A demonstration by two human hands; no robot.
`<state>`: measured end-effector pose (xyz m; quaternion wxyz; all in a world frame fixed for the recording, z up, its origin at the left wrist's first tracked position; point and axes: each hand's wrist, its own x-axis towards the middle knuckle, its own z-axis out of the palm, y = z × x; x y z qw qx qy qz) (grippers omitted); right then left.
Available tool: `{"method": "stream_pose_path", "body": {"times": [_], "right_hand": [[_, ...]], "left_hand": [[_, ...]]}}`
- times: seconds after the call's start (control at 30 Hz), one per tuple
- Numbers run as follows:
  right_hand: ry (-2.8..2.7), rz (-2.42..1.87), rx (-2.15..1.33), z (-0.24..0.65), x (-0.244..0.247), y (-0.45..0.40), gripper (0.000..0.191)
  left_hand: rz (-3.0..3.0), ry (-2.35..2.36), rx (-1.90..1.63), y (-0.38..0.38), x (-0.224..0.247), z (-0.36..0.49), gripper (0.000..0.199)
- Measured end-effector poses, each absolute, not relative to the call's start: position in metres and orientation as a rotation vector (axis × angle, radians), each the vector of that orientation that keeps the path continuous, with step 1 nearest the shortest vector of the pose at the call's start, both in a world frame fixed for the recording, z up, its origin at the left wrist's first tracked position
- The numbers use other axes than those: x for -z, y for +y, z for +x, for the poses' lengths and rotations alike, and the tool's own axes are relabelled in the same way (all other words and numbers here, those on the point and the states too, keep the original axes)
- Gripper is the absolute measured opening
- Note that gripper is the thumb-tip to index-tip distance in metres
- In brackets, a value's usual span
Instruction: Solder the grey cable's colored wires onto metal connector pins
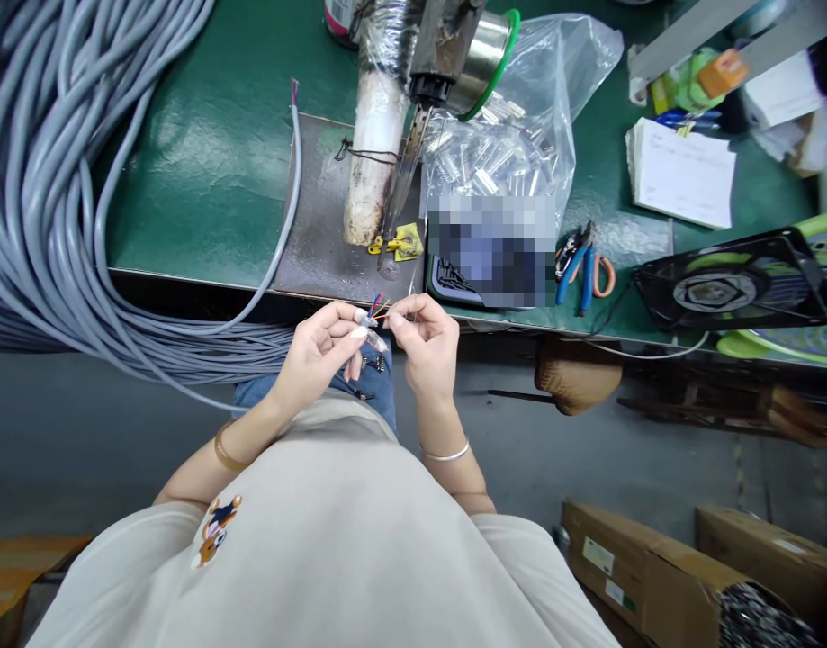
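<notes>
At the table's front edge, my left hand (319,353) pinches the end of a cable, from which thin coloured wires (378,306) fan out. My right hand (426,342) has its thumb and forefinger pressed together at the tips of those wires. A small clear piece (377,341) shows just under the left fingertips. Several small connectors with wires (373,363) lie on my lap below the hands. Beyond the hands, a soldering iron (408,171) points down over a dark plate (319,243), near a yellow piece (408,243).
Thick coils of grey cable (55,171) cover the left side. A solder spool (487,63), a plastic bag of metal parts (494,162), blue-handled pliers (587,274), a paper stack (683,171) and a black fan (730,283) stand right. Cardboard boxes (629,567) are on the floor.
</notes>
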<state>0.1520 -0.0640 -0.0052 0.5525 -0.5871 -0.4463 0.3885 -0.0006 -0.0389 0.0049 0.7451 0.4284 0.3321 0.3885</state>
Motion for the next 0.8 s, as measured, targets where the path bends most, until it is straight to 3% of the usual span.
{"method": "stream_pose_path", "body": {"times": [0.8], "right_hand": [[-1.347,-1.455,-0.660,0.150,-0.010,-0.064,0.013]], "left_hand": [[1.023,0.830,-0.921,-0.042,0.002,0.001,0.034]]}}
